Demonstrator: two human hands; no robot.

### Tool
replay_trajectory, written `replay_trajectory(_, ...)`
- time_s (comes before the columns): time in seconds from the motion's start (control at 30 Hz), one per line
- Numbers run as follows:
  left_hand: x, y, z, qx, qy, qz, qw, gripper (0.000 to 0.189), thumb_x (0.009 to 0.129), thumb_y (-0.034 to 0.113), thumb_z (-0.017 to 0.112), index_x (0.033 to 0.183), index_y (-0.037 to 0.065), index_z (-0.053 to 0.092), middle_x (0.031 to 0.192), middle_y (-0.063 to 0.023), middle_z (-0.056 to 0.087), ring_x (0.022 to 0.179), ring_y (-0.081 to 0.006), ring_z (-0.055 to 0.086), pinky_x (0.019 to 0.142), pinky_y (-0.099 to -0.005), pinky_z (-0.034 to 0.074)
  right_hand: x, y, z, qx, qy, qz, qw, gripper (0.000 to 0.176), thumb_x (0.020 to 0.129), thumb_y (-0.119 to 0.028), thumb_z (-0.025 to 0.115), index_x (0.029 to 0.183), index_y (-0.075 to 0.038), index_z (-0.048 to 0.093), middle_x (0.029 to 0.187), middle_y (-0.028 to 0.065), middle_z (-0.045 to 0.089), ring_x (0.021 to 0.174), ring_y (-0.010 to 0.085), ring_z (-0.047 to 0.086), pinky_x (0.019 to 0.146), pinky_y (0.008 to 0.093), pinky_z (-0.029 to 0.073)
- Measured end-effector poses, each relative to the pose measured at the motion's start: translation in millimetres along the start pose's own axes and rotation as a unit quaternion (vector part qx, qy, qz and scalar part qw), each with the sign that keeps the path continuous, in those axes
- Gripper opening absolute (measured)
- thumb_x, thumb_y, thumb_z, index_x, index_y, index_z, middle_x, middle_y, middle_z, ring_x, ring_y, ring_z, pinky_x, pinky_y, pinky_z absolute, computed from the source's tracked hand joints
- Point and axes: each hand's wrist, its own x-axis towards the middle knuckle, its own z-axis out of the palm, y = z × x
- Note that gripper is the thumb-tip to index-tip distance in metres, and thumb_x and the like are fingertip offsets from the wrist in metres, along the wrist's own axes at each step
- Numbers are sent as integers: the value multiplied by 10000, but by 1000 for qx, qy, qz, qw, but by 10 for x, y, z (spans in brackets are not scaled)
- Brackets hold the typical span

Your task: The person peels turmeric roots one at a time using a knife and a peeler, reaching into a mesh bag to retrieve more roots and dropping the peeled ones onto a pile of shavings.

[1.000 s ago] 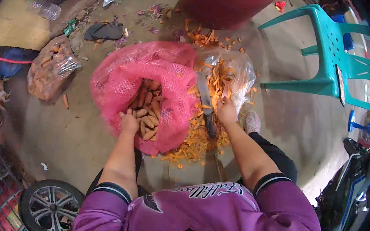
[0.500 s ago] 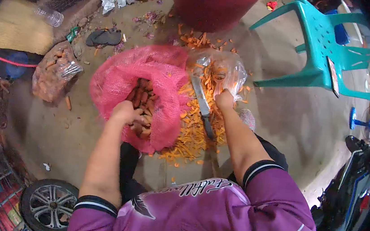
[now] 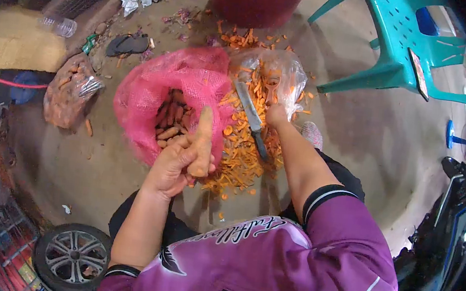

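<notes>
My left hand (image 3: 169, 167) grips a long tan sweet potato (image 3: 203, 145), upright in front of the sack opening. Behind it is the pink mesh sack (image 3: 145, 88), open, with several reddish-brown sweet potatoes (image 3: 173, 111) inside. My right hand (image 3: 277, 116) is closed around the handle of what looks like a peeler (image 3: 273, 88), at the near edge of a clear plastic bag (image 3: 292, 78). A large knife (image 3: 251, 110) with a dark handle lies between sack and right hand, on scattered orange peelings (image 3: 236, 168).
Beyond the bag stands a big dark red tub (image 3: 254, 0). A green plastic chair (image 3: 390, 54) is at the right, with a phone-like object (image 3: 418, 74) on it. Leftward are a filled plastic bag (image 3: 71, 94), a sandal (image 3: 127, 45) and a wheel (image 3: 72, 259).
My left hand has come out of the sack toward me and now holds a sweet potato. The right hand stays near the plastic bag, still gripping the tool.
</notes>
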Motion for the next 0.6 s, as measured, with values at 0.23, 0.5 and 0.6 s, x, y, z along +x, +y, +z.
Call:
replay_trajectory(0.23,142,242,89,10,-12,-61,998,457,750,104,576,1136,20,348,916,-131,553,812,-240,586,755,-318,467,160,-8,362,0,57,51,997,399,663,-147,544,1044,-34,511,1119,169,488,1008,282,484,805,384,419)
replay_trajectory(0.5,158,213,161,91,51,-22,994,359,785,87,518,1103,18,366,885,-94,530,801,-184,549,739,-313,460,31,-89,-87,81,258,36,962,309,659,-171,596,919,-12,549,803,149,562,819,291,542,721,356,445)
replay_trajectory(0.6,161,153,260,109,48,-2,993,297,808,146,501,1063,26,407,876,-86,537,797,-195,554,678,-334,479,-143,-184,-499,131,285,-45,948,285,651,-170,633,872,-5,561,773,140,585,758,289,559,677,356,450)
